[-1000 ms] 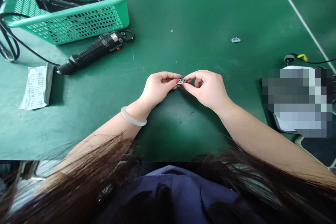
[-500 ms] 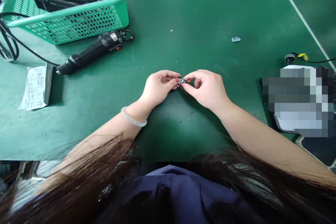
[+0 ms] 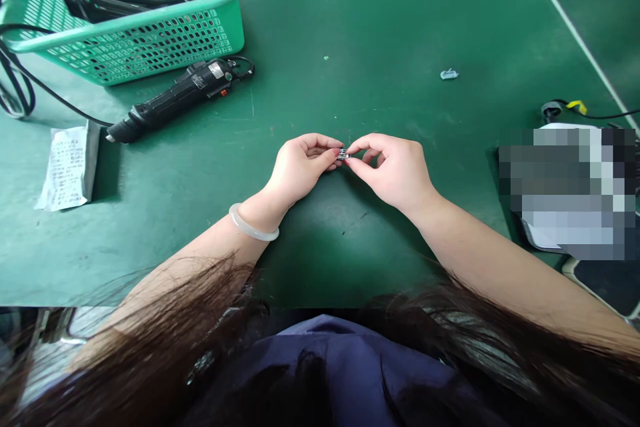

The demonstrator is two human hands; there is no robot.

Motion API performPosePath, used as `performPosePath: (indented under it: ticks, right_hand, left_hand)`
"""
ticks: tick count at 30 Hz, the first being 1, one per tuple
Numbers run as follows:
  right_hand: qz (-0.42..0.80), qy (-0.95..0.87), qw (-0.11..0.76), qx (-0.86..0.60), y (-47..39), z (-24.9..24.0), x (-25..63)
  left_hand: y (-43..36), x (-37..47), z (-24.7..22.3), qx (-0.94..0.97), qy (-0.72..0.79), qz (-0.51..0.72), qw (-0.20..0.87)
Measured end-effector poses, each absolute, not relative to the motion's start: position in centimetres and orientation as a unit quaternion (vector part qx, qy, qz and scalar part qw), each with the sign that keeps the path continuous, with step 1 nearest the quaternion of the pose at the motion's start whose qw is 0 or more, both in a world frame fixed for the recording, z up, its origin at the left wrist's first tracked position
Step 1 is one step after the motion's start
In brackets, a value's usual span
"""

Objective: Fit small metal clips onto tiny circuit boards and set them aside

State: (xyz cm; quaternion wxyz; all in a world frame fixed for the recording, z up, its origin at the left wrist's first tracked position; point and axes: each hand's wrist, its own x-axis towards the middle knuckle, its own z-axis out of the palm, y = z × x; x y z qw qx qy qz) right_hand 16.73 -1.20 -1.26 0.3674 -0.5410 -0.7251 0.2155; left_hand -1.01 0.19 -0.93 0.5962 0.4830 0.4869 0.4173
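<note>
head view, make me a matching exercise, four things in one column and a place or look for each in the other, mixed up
Column one
1. basket
2. bangle
3. power screwdriver
4. small shiny part

Column two
A. held in the fingers of the left hand
B. black, lying beside the basket
C. green, with many holes in its walls
D. around the left wrist

Right pairs: 1-C, 2-D, 3-B, 4-A
</note>
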Motion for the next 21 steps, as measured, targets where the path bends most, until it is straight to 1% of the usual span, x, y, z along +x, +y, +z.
performPosePath:
  ticks: [3,7,14,21]
  right_hand:
    - [0.221,-0.719,0.361,-0.552,-1.20,-1.33,16.74]
    - [0.258,-0.688,0.351,-0.581,-1.09,-1.36,16.71]
    - [0.308,-0.647,0.355,-0.600,-0.96,-1.27,16.65]
    - [0.315,-0.641,0.352,-0.605,-1.09,-1.24,16.69]
  left_hand:
    - [0.24,-1.06,-1.09,0.488,0.486,0.417,0.593]
    - [0.33,-1.11,-1.20,0.502,0.484,0.415,0.584]
    - [0.26,-1.33,-1.13,0.514,0.474,0.403,0.591]
    - [0.25,-1.35,-0.99,0.512,0.474,0.403,0.591]
